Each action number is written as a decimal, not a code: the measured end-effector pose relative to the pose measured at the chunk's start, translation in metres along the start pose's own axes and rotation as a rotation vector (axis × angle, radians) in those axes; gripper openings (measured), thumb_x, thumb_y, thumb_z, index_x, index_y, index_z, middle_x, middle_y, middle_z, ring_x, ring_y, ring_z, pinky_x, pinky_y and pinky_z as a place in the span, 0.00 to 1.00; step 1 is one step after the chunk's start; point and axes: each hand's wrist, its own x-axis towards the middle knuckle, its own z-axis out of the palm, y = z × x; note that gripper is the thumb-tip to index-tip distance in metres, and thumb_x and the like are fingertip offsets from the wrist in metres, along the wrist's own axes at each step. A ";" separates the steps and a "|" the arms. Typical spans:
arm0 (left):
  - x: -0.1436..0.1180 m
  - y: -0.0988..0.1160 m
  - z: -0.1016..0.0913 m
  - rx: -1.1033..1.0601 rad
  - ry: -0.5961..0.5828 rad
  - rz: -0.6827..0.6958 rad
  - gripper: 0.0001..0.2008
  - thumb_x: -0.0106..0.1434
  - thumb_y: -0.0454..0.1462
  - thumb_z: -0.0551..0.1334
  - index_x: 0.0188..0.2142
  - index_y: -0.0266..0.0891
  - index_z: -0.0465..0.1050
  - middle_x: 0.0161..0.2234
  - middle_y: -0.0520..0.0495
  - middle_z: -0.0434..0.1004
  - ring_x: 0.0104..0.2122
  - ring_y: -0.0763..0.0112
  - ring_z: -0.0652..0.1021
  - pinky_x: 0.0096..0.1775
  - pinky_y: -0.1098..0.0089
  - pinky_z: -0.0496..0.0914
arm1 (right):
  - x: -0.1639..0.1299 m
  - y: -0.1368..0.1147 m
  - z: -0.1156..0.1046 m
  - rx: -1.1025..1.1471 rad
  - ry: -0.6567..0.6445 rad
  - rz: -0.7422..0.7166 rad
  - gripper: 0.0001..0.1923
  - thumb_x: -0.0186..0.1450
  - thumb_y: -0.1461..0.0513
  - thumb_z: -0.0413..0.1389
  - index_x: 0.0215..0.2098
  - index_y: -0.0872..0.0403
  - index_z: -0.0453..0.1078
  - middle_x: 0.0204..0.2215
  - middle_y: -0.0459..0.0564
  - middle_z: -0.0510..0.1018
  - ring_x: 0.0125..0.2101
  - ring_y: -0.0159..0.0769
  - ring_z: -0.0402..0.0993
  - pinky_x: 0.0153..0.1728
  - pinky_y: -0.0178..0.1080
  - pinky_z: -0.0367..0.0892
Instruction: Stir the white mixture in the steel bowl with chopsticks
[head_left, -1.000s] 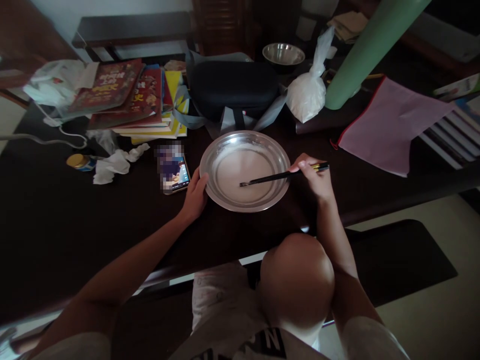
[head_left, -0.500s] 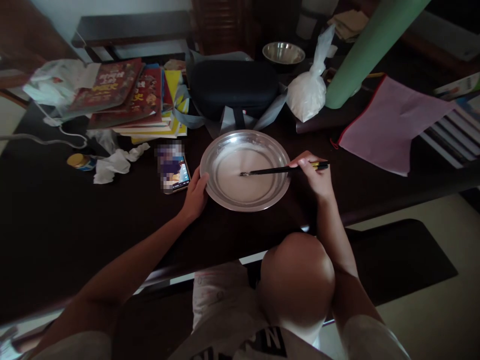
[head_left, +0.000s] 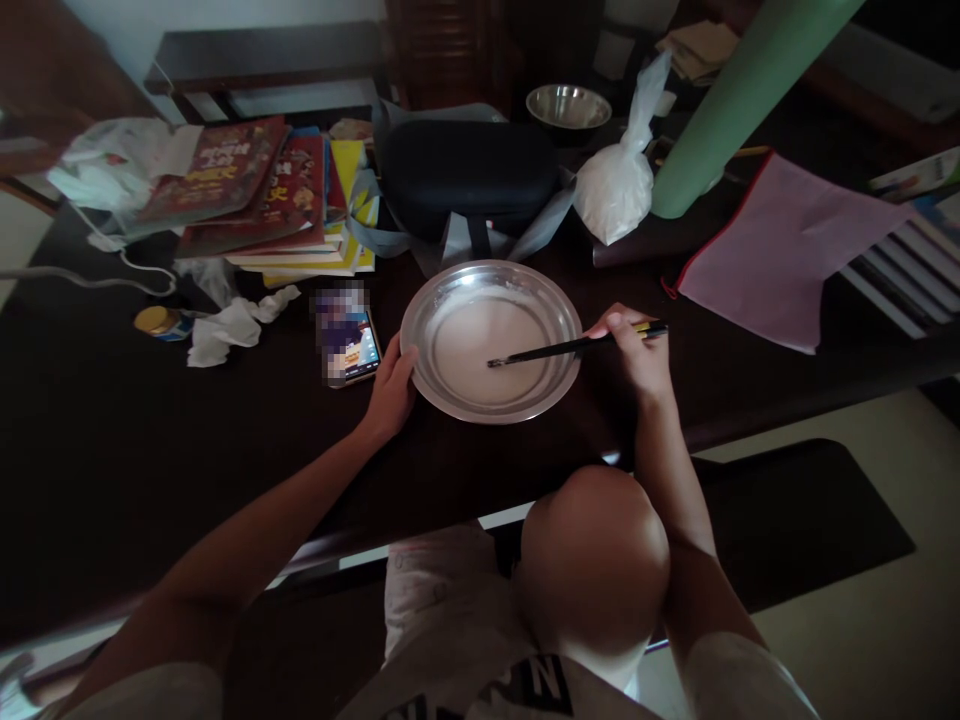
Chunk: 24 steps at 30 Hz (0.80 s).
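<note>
A wide metal basin (head_left: 491,408) stands on the dark table, holding a pale, milky mixture (head_left: 480,335) with white residue on the inner wall. My left hand (head_left: 391,388) grips the basin's left rim, the thumb over the edge. In my right hand (head_left: 636,352) is a pair of black chopsticks (head_left: 555,350) with gold bands, pinched near their upper ends. Their tips dip into the mixture near the basin's middle. A lit phone (head_left: 351,335), partly blurred, lies just left of the basin.
Behind the basin sits a black case (head_left: 469,178). A tied bag of white powder (head_left: 615,190) stands beside a green post (head_left: 720,130). Stacked books (head_left: 247,200), crumpled tissues (head_left: 225,332) and a small yellow-lidded jar (head_left: 161,322) are leftward; a pink cloth pouch (head_left: 780,250) lies rightward.
My right hand has shifted slightly right and the chopstick tips have moved a little toward me and right in the mixture. My left hand stays on the rim.
</note>
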 end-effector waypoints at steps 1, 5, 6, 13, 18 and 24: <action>0.000 0.000 0.000 -0.004 0.005 0.000 0.24 0.64 0.56 0.70 0.51 0.44 0.77 0.49 0.43 0.84 0.57 0.50 0.82 0.57 0.55 0.79 | 0.000 -0.001 0.001 -0.005 -0.039 -0.004 0.24 0.66 0.39 0.64 0.26 0.46 0.83 0.26 0.47 0.85 0.31 0.39 0.83 0.38 0.43 0.76; 0.000 0.000 -0.001 0.012 -0.001 0.002 0.24 0.64 0.56 0.69 0.52 0.44 0.77 0.50 0.43 0.84 0.57 0.50 0.82 0.56 0.54 0.79 | 0.000 -0.001 0.001 -0.037 -0.063 -0.031 0.24 0.65 0.38 0.64 0.28 0.46 0.84 0.29 0.47 0.87 0.34 0.42 0.84 0.42 0.45 0.78; 0.001 0.000 -0.001 0.023 -0.009 0.004 0.25 0.65 0.56 0.69 0.53 0.44 0.77 0.50 0.43 0.84 0.57 0.50 0.81 0.56 0.54 0.79 | 0.000 -0.001 0.000 -0.036 -0.024 -0.029 0.24 0.65 0.38 0.64 0.28 0.46 0.83 0.28 0.47 0.86 0.34 0.41 0.84 0.42 0.45 0.78; 0.000 0.001 0.001 0.001 0.016 -0.004 0.28 0.62 0.58 0.71 0.54 0.45 0.78 0.50 0.43 0.85 0.55 0.49 0.82 0.56 0.53 0.79 | 0.000 0.001 0.001 -0.015 -0.088 -0.025 0.23 0.65 0.39 0.64 0.27 0.46 0.83 0.28 0.47 0.86 0.33 0.41 0.83 0.40 0.45 0.77; 0.000 0.001 0.000 -0.007 0.010 -0.011 0.27 0.62 0.58 0.71 0.52 0.45 0.78 0.51 0.43 0.84 0.56 0.49 0.82 0.58 0.53 0.78 | 0.000 0.002 -0.001 -0.016 0.025 -0.016 0.23 0.66 0.39 0.64 0.27 0.46 0.82 0.27 0.46 0.84 0.32 0.39 0.82 0.41 0.45 0.76; 0.001 -0.001 -0.002 0.021 -0.009 -0.001 0.26 0.64 0.57 0.69 0.53 0.45 0.77 0.50 0.42 0.84 0.58 0.48 0.81 0.57 0.53 0.79 | 0.000 -0.002 0.002 -0.029 -0.082 -0.020 0.24 0.65 0.38 0.64 0.27 0.46 0.83 0.28 0.47 0.85 0.33 0.41 0.83 0.40 0.45 0.76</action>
